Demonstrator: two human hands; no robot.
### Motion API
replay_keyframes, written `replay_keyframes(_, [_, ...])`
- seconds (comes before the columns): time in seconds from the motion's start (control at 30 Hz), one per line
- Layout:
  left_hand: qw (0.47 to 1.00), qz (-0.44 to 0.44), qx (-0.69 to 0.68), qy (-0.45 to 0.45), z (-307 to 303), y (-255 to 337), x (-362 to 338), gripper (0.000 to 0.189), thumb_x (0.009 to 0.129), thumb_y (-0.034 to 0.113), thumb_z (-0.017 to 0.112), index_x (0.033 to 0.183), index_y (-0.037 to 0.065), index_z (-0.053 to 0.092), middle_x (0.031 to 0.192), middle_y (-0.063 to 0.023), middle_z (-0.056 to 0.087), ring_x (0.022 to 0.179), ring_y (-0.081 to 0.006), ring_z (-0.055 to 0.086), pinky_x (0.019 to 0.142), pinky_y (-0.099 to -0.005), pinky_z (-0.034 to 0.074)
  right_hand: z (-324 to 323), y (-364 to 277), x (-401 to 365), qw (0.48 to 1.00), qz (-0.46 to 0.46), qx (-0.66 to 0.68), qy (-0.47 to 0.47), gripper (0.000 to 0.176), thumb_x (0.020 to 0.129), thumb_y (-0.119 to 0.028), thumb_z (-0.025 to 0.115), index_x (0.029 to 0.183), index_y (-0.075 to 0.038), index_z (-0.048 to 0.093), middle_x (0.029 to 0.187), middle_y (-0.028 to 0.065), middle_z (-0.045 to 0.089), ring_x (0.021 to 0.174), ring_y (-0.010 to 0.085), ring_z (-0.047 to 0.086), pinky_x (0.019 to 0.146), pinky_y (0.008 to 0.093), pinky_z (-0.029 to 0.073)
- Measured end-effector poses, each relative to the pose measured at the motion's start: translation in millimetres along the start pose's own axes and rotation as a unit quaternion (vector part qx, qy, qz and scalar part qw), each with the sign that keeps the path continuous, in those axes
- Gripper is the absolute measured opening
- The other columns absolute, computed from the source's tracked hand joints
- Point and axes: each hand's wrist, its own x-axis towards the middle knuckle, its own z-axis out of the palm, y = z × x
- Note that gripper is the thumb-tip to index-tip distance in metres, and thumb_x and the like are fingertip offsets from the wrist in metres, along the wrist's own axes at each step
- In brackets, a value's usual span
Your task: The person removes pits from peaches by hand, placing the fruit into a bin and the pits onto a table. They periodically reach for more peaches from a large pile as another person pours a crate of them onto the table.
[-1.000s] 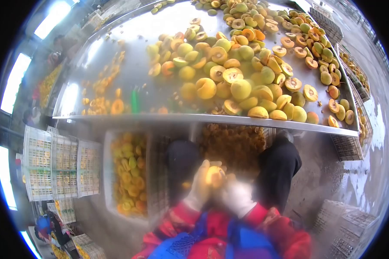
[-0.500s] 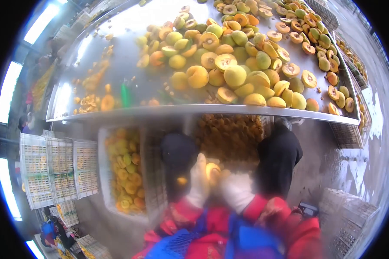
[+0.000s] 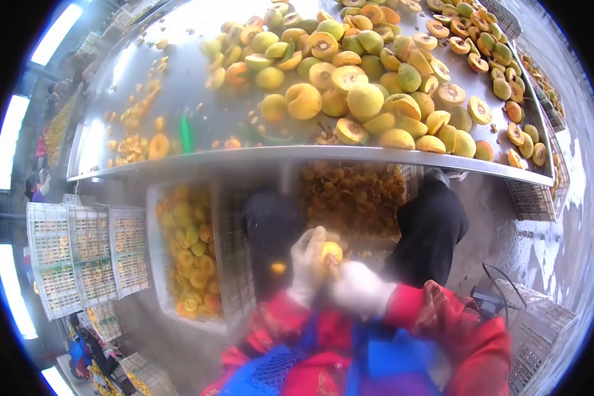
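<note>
The white-gloved left hand [image 3: 305,264] and right hand [image 3: 362,289] stay pressed together, gripping one small yellow-orange round fruit [image 3: 330,253] at lap height beneath the shiny steel table [image 3: 257,156], barely shifted from a second ago, so the fruit remains in work, unreleased.

Desk [image 3: 198,79]: shiny metal top across the upper frame.
Heap of fruit [image 3: 366,99]: whole yellow-green ones and cut halves, upper centre to upper right.
Green tool [image 3: 186,135]: left of centre, near the front edge.
Orange scraps [image 3: 135,142]: scattered, upper left.
Floor [image 3: 554,251]: wet, right side.
Crate of fruit [image 3: 188,257]: on the floor, lower left.
</note>
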Motion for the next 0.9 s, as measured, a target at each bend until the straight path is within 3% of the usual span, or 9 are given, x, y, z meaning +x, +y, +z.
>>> replay_keyframes(0.07, [0.998,0.033,0.007,-0.050,-2.4,0.7,1.3,0.041,0.097,0.034,0.046,0.093,-0.004,0.059,0.081,-0.0186,0.068,0.069,-0.0195,0.065,0.063,-0.0280,0.053,1.1,11.7,8.3,0.962,0.025,0.227,-0.150,0.014,0.077,-0.015,0.057,0.079,-0.001,0.057,0.064,0.0124,0.061,0.047,0.0195,0.058,0.042,0.0318,0.045])
replay_keyframes(0.17, [0.993,0.049,-0.032,-0.101,3.0,17.6,-4.3,0.037,0.097,0.031,0.047,0.096,-0.004,0.060,0.084,-0.0191,0.068,0.071,-0.0189,0.065,0.064,-0.0280,0.053,-19.2,-8.9,-15.3,0.922,0.008,0.364,-0.135,0.012,0.075,-0.014,0.060,0.074,-0.002,0.055,0.059,0.0061,0.054,0.043,0.0134,0.050,0.039,0.0258,0.041])
replay_keyframes(0.37, [0.990,0.026,-0.042,-0.134,5.5,17.9,-18.4,0.033,0.091,0.024,0.054,0.109,-0.003,0.059,0.092,-0.0183,0.067,0.079,-0.0192,0.065,0.070,-0.0281,0.053,-30.3,-15.1,-32.7,0.890,-0.005,0.428,-0.156,0.017,0.077,-0.018,0.060,0.069,-0.005,0.054,0.051,0.0026,0.049,0.040,0.0124,0.047,0.038,0.0252,0.037])
replay_keyframes(0.47, [0.986,0.022,-0.042,-0.162,0.6,24.5,-19.1,0.036,0.089,0.024,0.056,0.112,-0.003,0.059,0.092,-0.0184,0.067,0.079,-0.0194,0.065,0.071,-0.0293,0.054,-21.3,-10.2,-33.5,0.839,-0.004,0.518,-0.170,0.016,0.077,-0.017,0.060,0.069,-0.004,0.054,0.051,0.0026,0.049,0.040,0.0122,0.047,0.038,0.0249,0.036])
replay_keyframes(0.5, [0.983,0.020,-0.040,-0.176,0.7,25.6,-20.2,0.036,0.088,0.024,0.057,0.112,-0.004,0.059,0.093,-0.0187,0.067,0.079,-0.0196,0.065,0.072,-0.0299,0.054,-22.9,-14.0,-37.0,0.839,-0.006,0.518,-0.167,0.016,0.077,-0.017,0.060,0.069,-0.004,0.054,0.051,0.0026,0.049,0.040,0.0122,0.047,0.038,0.0249,0.036])
replay_keyframes(0.57, [0.985,0.022,-0.025,-0.169,-0.4,24.8,-19.9,0.038,0.087,0.024,0.057,0.111,-0.004,0.060,0.092,-0.0194,0.067,0.080,-0.0210,0.066,0.073,-0.0304,0.054,-25.0,-24.8,-43.6,0.897,-0.017,0.426,-0.118,0.017,0.078,-0.017,0.059,0.069,-0.004,0.054,0.052,0.0027,0.050,0.040,0.0123,0.047,0.038,0.0251,0.037])
replay_keyframes(0.73, [0.984,0.049,-0.020,-0.171,-2.3,26.7,-19.2,0.039,0.087,0.027,0.056,0.110,-0.005,0.060,0.090,-0.0202,0.067,0.082,-0.0239,0.066,0.075,-0.0323,0.054,3.9,-10.7,-33.3,0.916,-0.088,0.387,-0.059,0.017,0.079,-0.016,0.057,0.071,-0.001,0.054,0.056,0.0044,0.052,0.041,0.0130,0.049,0.039,0.0256,0.039])
replay_keyframes(0.83, [0.983,0.041,-0.021,-0.177,-0.7,29.0,-20.7,0.041,0.086,0.029,0.055,0.108,-0.004,0.061,0.089,-0.0199,0.067,0.082,-0.0236,0.066,0.075,-0.0325,0.054,13.8,-4.7,-27.2,0.951,-0.128,0.281,0.026,0.018,0.079,-0.017,0.056,0.070,-0.001,0.055,0.055,0.0054,0.054,0.041,0.0134,0.050,0.039,0.0259,0.039])
replay_keyframes(0.9, [0.983,0.044,-0.012,-0.180,-1.1,32.6,-19.9,0.042,0.086,0.031,0.055,0.108,-0.004,0.061,0.089,-0.0197,0.067,0.082,-0.0233,0.066,0.075,-0.0326,0.054,5.3,-10.9,-33.3,0.939,-0.109,0.327,-0.021,0.018,0.079,-0.017,0.057,0.069,-0.002,0.055,0.055,0.0052,0.054,0.041,0.0133,0.050,0.039,0.0259,0.039])
